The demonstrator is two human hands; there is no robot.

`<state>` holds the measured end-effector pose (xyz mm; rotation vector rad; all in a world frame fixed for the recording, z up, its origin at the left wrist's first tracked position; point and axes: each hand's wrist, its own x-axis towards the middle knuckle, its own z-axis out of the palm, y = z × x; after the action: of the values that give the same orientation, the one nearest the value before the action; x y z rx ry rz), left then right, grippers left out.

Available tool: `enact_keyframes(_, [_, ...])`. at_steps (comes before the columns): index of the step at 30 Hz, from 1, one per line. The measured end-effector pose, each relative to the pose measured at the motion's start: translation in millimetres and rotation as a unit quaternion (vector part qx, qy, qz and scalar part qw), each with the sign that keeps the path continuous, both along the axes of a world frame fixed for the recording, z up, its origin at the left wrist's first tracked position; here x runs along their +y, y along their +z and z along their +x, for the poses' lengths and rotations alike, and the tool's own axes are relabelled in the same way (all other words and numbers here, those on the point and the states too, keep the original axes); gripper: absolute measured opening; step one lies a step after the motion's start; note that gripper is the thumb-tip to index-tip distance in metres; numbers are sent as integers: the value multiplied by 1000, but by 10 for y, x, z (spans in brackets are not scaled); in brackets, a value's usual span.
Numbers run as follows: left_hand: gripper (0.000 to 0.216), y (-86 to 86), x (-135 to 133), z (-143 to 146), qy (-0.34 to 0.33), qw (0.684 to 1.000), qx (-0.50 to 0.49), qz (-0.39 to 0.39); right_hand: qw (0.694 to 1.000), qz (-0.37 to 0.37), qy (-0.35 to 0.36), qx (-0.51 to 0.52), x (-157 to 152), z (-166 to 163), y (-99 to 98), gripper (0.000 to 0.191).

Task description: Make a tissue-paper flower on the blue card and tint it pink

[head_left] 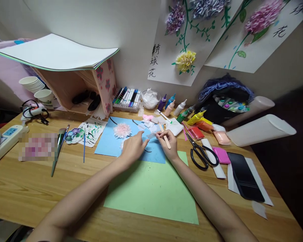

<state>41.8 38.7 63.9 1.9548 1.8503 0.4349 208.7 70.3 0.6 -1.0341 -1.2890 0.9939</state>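
Right hand (169, 144) grips a flat, pale wooden stick (164, 136) at the right edge of a blue paper sheet (104, 143)

The right hand pinches the stick between closed fingers, tilted, and a small translucent whitish scrap (151, 135) shows at its fingertips, over the blue sheet. The left hand (133, 146) is above the middle of the blue sheet, thumb and forefinger spread wide apart; its other fingers are partly hidden, so whether they touch the paper cannot be told.

A round, fluffy pink-and-white flower (122, 130) lies on the left part of the blue sheet. A second pale bloom (121, 144) on it is mostly covered by the left hand. A light-green paper sheet (151, 191) extends from under the blue sheet's near edge.

To the right of the blue sheet lie black-handled metal scissors (195, 144). Just left of it is a white paper with green and black smears (93, 129). Beyond its far edge stands a clear box of colored markers (127, 97).
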Motion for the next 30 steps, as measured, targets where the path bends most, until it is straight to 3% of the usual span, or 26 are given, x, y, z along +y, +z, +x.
enact_keyframes(3, [23, -12, 206, 137, -15, 999, -6, -28, 1000, -10, -12, -8, 9, 3, 5, 21])
enact_keyframes(6, [23, 1, 226, 91, 5, 998, -50, -31, 999, -12, -36, -30, 13, 20, 5, 20])
enact_keyframes(10, [27, 46, -42, -110, 10, 995, -90, -47, 994, -4, -73, -85, 1, 35, 22, 15])
enact_keyframes(14, [25, -13, -441, -287, 4, 984, -127, -123, 985, 58, -107, -124, -81, 40, 75, 16])
enact_keyframes(17, [30, -114, -637, -375, 40, 978, -141, -151, 992, 89, -17, -88, -196, 35, 87, 29])
enact_keyframes(21, [32, -217, -676, -450, 79, 976, -149, -136, 985, 20, 169, -35, -332, 9, 58, 52])
enact_keyframes(25, [31, -232, -622, -466, 83, 980, -132, -123, 969, -49, 239, -34, -353, -23, 51, 57])
enact_keyframes(30, [30, -209, -594, -434, 72, 984, -114, -119, 949, -83, 298, -57, -315, -73, 79, 49])
